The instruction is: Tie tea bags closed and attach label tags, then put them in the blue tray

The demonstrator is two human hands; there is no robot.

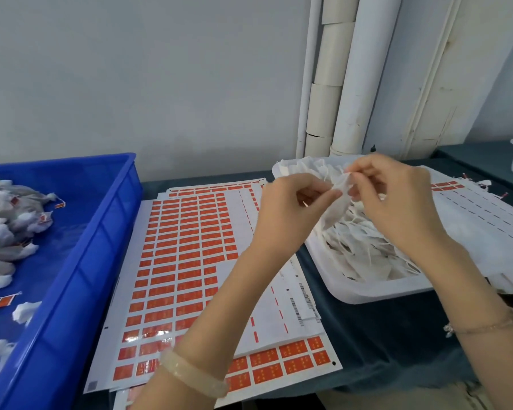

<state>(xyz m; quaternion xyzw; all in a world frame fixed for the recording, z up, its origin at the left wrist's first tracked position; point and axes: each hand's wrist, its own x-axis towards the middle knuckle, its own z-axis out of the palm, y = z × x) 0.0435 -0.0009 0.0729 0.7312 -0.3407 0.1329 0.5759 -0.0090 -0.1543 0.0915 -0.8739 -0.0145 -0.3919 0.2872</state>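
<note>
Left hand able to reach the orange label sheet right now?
Likely yes: the label sheet lies uncovered just below the left hand. But it and the right hand both pinch a tea bag.

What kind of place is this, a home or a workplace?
Probably a small packing workshop: the blue tray holds many tagged tea bags, label sheets lie on the table, and a white tray is full of untied bags.

Blue tray (110, 220), orange label sheet (187, 261), white tea bags (365, 247)

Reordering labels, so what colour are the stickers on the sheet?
Orange-red stickers on a white sheet, clearest in the head view.
</note>
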